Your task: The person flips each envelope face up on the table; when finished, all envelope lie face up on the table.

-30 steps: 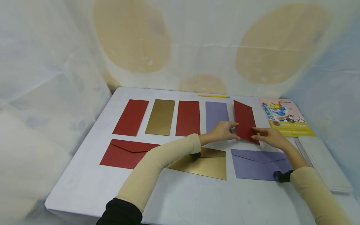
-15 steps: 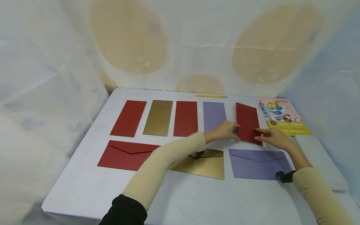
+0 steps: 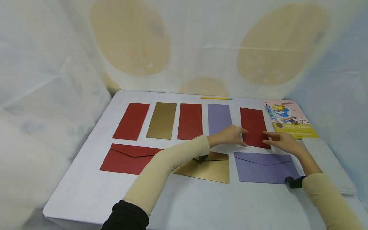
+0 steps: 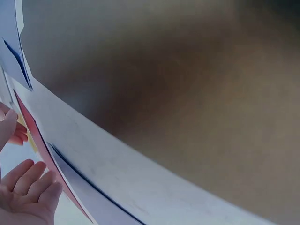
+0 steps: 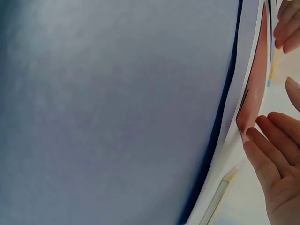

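Observation:
A red envelope [image 3: 254, 127] lies upright in line with the back row, at its right end. My left hand [image 3: 228, 135] is at its left edge, and my right hand [image 3: 280, 140] is at its right edge, fingertips right at the paper. In the left wrist view, my left hand [image 4: 30, 192] has its fingers loosely extended beside the red paper [image 4: 42, 145]. The right wrist view shows my right hand [image 5: 279, 159] likewise, fingers relaxed near the red envelope [image 5: 255, 79]. A purple envelope [image 3: 219, 118] lies just left, partly hidden by my left hand.
The back row also has a red envelope [image 3: 131, 121], a gold one [image 3: 161, 120] and another red [image 3: 190, 121]. In front are flapped red [image 3: 126, 161], gold [image 3: 212, 172] and purple [image 3: 263, 171] envelopes. A pencil [image 3: 215, 98], booklet [image 3: 288, 118] and white slab [image 3: 329, 164] lie around.
The red envelope between my hands was tilted with its left side raised; it now lies flat in the row. My fingers have loosened at its edges, and my right hand has shifted slightly right.

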The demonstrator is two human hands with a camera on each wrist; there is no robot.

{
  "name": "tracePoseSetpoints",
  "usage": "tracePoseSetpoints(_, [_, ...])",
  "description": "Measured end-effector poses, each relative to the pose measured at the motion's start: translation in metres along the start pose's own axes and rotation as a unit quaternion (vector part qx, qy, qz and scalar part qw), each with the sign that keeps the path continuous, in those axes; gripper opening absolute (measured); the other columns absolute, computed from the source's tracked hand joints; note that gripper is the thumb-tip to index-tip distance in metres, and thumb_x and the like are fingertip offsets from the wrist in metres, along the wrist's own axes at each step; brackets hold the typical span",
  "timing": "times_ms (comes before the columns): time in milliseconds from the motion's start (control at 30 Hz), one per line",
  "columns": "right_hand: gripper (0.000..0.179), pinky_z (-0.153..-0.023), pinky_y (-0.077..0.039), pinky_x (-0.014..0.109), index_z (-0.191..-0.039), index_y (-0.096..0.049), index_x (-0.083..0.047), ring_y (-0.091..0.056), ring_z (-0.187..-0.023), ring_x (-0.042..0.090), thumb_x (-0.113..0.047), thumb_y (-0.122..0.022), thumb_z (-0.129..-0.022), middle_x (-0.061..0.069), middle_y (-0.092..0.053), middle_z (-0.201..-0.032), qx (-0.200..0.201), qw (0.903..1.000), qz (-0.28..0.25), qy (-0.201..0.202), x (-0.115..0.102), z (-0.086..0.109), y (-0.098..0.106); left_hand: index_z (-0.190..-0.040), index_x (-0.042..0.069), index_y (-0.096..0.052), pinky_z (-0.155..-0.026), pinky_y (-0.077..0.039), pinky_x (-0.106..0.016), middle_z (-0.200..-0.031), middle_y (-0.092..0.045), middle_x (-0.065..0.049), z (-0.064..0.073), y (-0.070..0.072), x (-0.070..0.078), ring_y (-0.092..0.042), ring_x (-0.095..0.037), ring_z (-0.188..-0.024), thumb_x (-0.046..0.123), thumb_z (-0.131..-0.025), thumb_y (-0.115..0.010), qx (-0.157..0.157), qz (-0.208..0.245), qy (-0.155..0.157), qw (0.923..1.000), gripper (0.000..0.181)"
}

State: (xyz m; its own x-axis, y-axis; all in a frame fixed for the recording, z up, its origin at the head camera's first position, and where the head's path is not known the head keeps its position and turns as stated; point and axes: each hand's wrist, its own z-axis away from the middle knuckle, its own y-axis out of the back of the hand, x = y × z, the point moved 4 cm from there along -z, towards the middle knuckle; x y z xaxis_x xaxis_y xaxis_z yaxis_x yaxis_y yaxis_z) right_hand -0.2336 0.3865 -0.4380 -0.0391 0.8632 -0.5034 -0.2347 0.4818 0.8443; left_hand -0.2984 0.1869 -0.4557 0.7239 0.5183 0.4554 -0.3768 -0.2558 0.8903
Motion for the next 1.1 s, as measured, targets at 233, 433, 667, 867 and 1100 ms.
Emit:
tracePoseSetpoints(233, [0.068,-0.086,-0.043,0.065,-0.144,-0.041,-0.001,-0.044,-0.118,0.054,-0.043,-0.061,-0.094,0.037,-0.043,-0.135,-0.013,0.9999,-0.003,0.007,-0.007,-0.002,-0.004,-0.135,0.009,-0.057,-0.095,-0.035,-0.011,-0.133,-0.059,0.000,0.000,-0.004,0.002,-0.052,-0.008,-0.120,0.037,-0.084,-0.075,-0.022,-0.012,-0.012,0.9996,0.061])
tracePoseSetpoints(433, [0.067,-0.087,-0.043,0.064,-0.143,-0.041,0.000,-0.046,-0.117,0.054,-0.041,-0.060,-0.094,0.037,-0.043,-0.135,-0.016,0.9998,0.001,0.015,-0.010,-0.005,-0.006,-0.136,0.009,-0.056,-0.086,-0.037,-0.009,-0.131,-0.059,0.000,0.002,-0.006,-0.001,-0.054,-0.002,-0.103,0.037,-0.085,-0.075,-0.016,-0.009,-0.011,0.9998,0.061])
tracePoseSetpoints(667, [0.068,-0.085,-0.044,0.063,-0.143,-0.041,0.001,-0.045,-0.118,0.054,-0.041,-0.061,-0.094,0.037,-0.043,-0.135,-0.014,0.9998,0.002,0.014,-0.008,-0.003,-0.006,-0.137,0.008,-0.055,-0.069,-0.036,-0.013,-0.117,-0.067,-0.002,0.008,-0.001,-0.001,-0.045,-0.006,-0.077,0.035,-0.086,-0.074,-0.012,0.003,-0.024,0.9996,0.061])
tracePoseSetpoints(867, [0.068,-0.087,-0.043,0.065,-0.144,-0.041,0.000,-0.043,-0.120,0.056,-0.042,-0.060,-0.094,0.036,-0.044,-0.135,-0.004,0.9998,0.006,0.019,-0.009,-0.004,-0.004,-0.139,0.010,-0.053,-0.082,-0.037,-0.012,-0.121,-0.066,-0.005,0.013,0.007,-0.006,-0.052,-0.005,-0.090,0.036,-0.087,-0.073,0.003,0.014,-0.024,0.9996,0.062])
tracePoseSetpoints(1100, [0.069,-0.090,-0.038,0.068,-0.145,-0.040,-0.002,-0.040,-0.123,0.055,-0.043,-0.060,-0.094,0.036,-0.041,-0.138,0.002,0.9999,0.002,0.016,-0.014,-0.007,-0.003,-0.141,0.009,-0.050,-0.068,-0.036,-0.014,-0.074,-0.061,0.002,0.023,0.014,-0.015,-0.040,-0.003,-0.064,0.034,-0.087,-0.073,0.010,0.033,-0.025,0.9991,0.064])
